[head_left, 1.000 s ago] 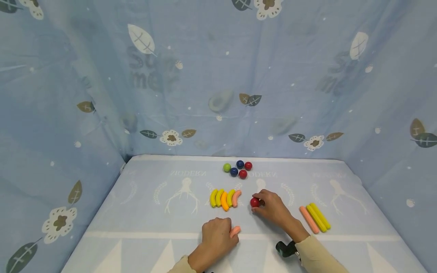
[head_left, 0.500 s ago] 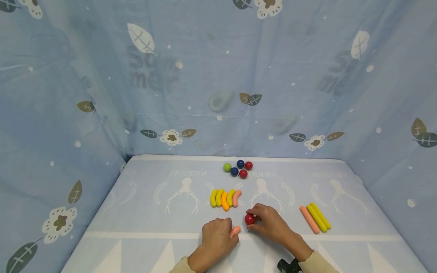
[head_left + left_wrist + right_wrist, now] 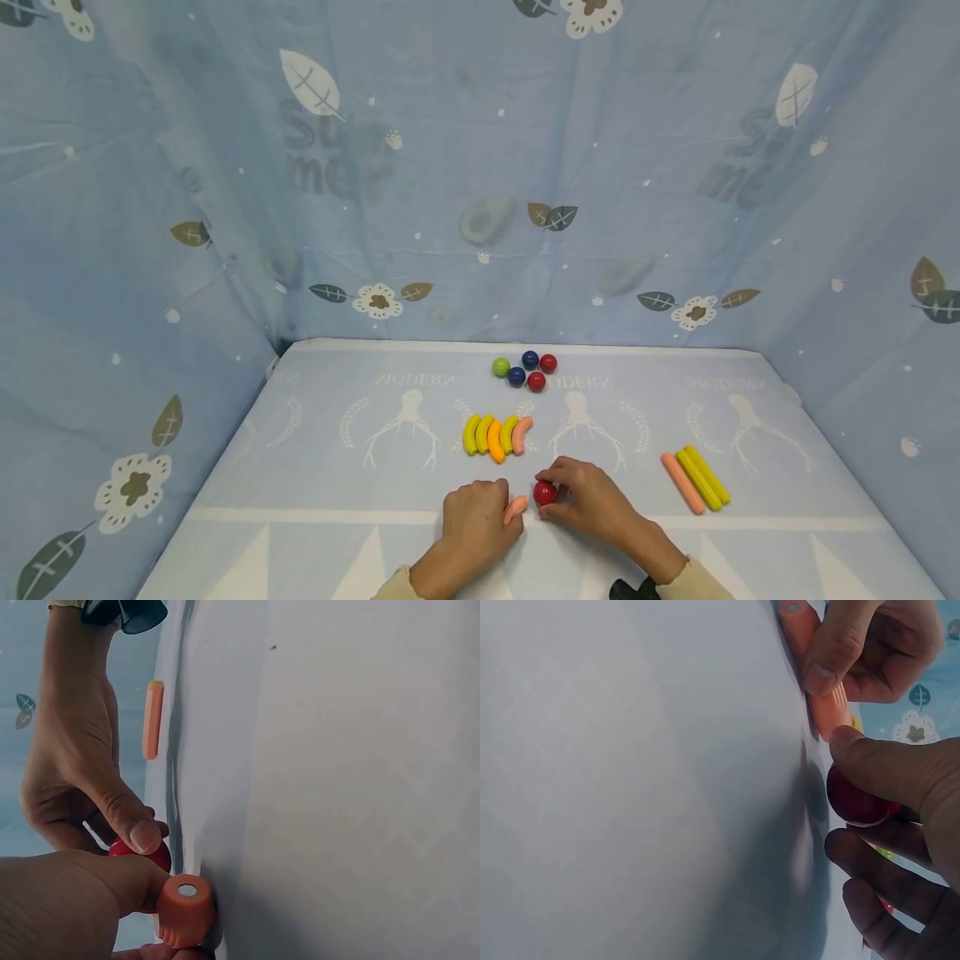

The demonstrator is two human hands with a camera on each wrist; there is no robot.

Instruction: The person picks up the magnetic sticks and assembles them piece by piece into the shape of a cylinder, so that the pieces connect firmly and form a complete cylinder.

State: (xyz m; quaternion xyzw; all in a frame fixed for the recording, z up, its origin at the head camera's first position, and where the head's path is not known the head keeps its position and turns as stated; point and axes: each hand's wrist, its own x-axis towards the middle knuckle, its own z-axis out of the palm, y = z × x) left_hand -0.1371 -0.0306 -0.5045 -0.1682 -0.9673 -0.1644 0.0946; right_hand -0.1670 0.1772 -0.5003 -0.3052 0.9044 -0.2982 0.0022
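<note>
Plainly, in the head view, both hands work near the middle of the worktop [image 3: 337, 492]: the left hand [image 3: 480, 517] grips a short pink piece [image 3: 516, 508], one end of it jutting out toward the right, and the right hand [image 3: 588, 500] pinches a red ball [image 3: 545, 492] just beside that end. Holding the piece low in the fist probably steadies it and leaves its tip free, while fingers on both sides of the ball should stop it rolling. Farther off lies a row of curved pieces [image 3: 497, 440] in yellow, orange and pink, and beyond it a cluster of balls [image 3: 517, 377] in green, blue and red; to the right, a pink stick [image 3: 683, 483] lies alongside two yellow sticks [image 3: 702, 477]. Grouping by shape likely keeps each kind easy to pick out. In the left wrist view, the left thumb presses along the pink piece, whose near end shows a silvery disc [image 3: 187, 889], perhaps a magnet; the ball sits partly hidden behind the thumbs. In the right wrist view, the right thumb and a finger hold the ball, its other fingers spread apart; whether ball and piece touch cannot be told, since the thumb tip covers the place.
</note>
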